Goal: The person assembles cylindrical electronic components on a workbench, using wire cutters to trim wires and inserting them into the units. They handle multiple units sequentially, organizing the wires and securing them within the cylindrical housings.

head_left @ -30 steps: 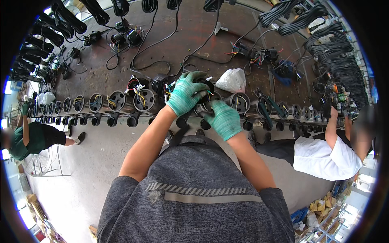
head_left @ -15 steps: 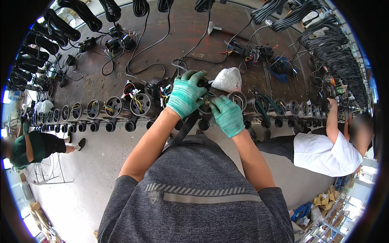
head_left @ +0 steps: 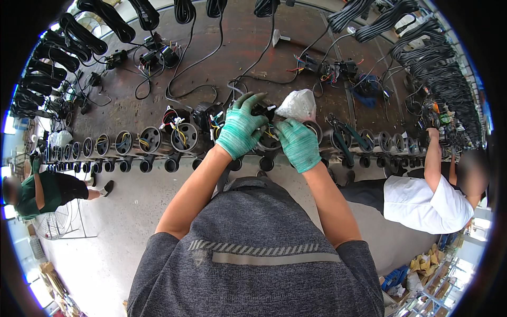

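In a green knit glove, my left hand (head_left: 241, 128) is closed around a black motor-like part (head_left: 264, 110) with a small white connector on it. The palm and fingers hide much of that part. My right hand (head_left: 299, 143), in a matching glove, has its fingertips bent together at thin coloured wires (head_left: 271, 130) below the black part. Under both hands sits a round grey metal housing (head_left: 269, 142), its open end facing me. Just beyond my right hand lies a white plastic bag (head_left: 298, 105) with contents I cannot make out.
Similar round housings (head_left: 151, 138) line the bench edge. Green-handled pliers (head_left: 343, 138) rest right of my hands. Wired black parts (head_left: 158, 56) and loose cables lie across the dark bench (head_left: 243, 47); coiled cables (head_left: 422, 58) surround it. People work at left (head_left: 45, 190) and right (head_left: 422, 203).
My right hand has risen slightly, its fingertips now closer to the black part. A dark strap seen below my left hand has largely gone from view. My left hand keeps its hold.
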